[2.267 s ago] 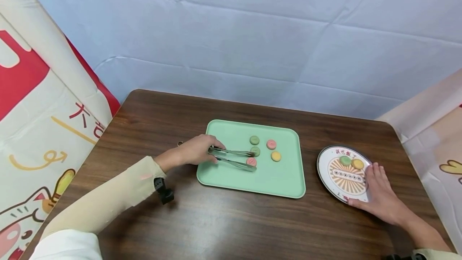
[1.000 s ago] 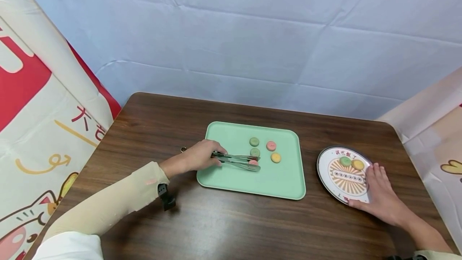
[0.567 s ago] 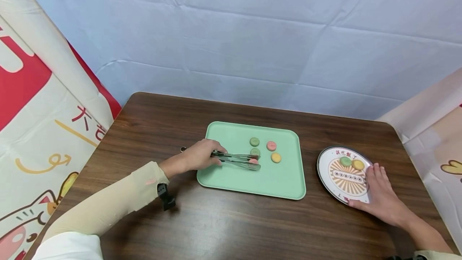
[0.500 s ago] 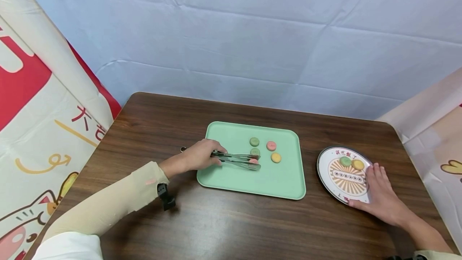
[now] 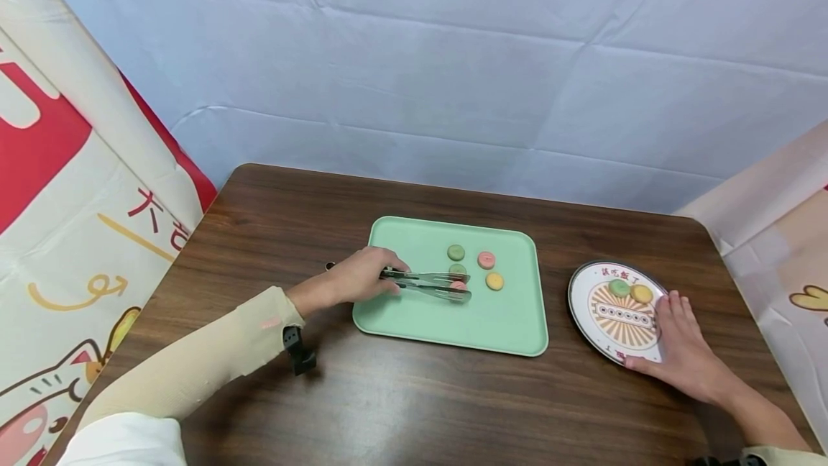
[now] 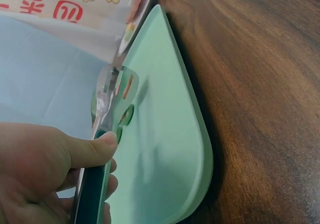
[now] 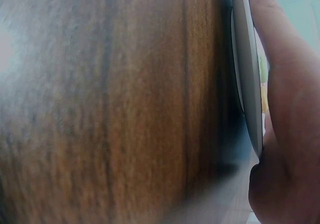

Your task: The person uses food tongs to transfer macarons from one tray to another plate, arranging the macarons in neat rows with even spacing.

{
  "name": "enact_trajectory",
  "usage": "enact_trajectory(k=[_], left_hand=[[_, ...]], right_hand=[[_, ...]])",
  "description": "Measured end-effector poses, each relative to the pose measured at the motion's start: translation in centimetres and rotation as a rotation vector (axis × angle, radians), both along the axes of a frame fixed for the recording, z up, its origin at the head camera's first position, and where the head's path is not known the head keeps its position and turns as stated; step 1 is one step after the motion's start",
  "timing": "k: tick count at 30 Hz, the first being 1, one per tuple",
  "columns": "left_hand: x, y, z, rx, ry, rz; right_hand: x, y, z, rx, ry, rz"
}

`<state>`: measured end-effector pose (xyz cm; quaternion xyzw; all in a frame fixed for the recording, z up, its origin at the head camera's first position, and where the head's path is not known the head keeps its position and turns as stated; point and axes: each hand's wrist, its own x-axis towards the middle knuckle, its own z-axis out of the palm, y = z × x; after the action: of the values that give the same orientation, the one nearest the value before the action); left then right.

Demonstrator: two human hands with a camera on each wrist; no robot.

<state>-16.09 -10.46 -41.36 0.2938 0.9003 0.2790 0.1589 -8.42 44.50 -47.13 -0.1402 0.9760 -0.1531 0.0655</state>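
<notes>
My left hand (image 5: 362,274) grips metal tongs (image 5: 453,294) by their dark handles, thumb along one side, over the left half of a mint-green tray (image 5: 504,322). The tong blades reach across the tray, with a pink macaron (image 5: 458,285) partly hidden between them. Right behind the blades sits a green macaron (image 5: 457,269). My right hand (image 5: 687,347) lies with straight, spread fingers on the right rim of a round white plate (image 5: 585,308). A green macaron (image 5: 619,288) and a yellow one (image 5: 641,293) lie on that plate.
Further on the tray are another green macaron (image 5: 456,252), a pink macaron (image 5: 486,259) and a yellow macaron (image 5: 494,280). Both tray and plate stand on a dark wooden table (image 5: 401,394). Pale cloth (image 5: 414,78) hangs behind it, with printed cloth at the sides.
The tong blades have drawn closer together around the pink macaron. Left hand and tongs have shifted slightly right, the pink macaron with them. The right hand stays on the plate.
</notes>
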Motion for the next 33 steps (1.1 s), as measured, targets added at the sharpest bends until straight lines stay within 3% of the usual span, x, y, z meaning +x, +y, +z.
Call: enact_trajectory(k=[23,33], left_hand=[[-0.6,1.5,1.7,0.011,0.032,-0.032],[-0.7,2.6,2.2,0.01,0.005,-0.029]], right_hand=[[0.0,-0.1,0.0,0.001,-0.001,-0.008],[0.0,0.0,-0.1,-0.005,0.003,-0.007]])
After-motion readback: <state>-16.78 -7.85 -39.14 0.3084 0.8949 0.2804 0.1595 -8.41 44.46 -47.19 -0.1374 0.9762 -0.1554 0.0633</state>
